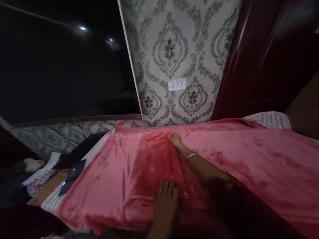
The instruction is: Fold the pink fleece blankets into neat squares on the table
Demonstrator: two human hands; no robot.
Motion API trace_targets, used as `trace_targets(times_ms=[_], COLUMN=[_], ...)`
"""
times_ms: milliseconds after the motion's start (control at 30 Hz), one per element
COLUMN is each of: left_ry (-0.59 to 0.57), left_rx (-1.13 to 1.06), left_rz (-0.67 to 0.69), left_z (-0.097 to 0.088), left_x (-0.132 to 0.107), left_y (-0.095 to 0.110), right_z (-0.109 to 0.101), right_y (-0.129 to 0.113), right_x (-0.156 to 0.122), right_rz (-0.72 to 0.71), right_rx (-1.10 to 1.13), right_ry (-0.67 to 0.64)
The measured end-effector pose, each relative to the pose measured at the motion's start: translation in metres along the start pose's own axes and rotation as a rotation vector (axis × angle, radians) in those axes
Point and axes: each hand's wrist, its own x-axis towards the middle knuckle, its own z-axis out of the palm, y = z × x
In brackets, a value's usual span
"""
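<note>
A red plush cloth, folded into a rough rectangle, lies on a wider pink plush blanket. Whether the two are separate pieces I cannot tell. My left hand rests flat near the front right part of the folded cloth, fingers stretched forward. At the cloth's far right corner, my right hand has its fingers closed on the edge. A light bangle circles my right wrist.
Striped fabric shows beneath the blanket at the back right. Left of the bed surface lie a dark flat packet and a dotted cloth. Behind stand a large dark screen, patterned wallpaper with a paper label, and dark red furniture.
</note>
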Motion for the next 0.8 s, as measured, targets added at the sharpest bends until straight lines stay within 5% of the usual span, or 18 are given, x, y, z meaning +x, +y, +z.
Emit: trace_targets(times_ms=[167,433,800], left_ry=[0.092,0.022,-0.266], left_rx=[-0.036,-0.037,-0.114], left_rz=[-0.023,-0.007,-0.013], left_z=[0.007,0.013,-0.030], left_x=[-0.009,-0.011,0.021], left_y=[-0.001,0.007,0.022], right_z=[-0.004,-0.010,-0.031], right_y=[0.002,-0.002,0.005], right_x=[-0.003,-0.004,-0.060], right_rz=[-0.010,-0.012,-0.082], right_rx=[0.003,0.005,-0.021], right_ry=[0.029,0.111,-0.028])
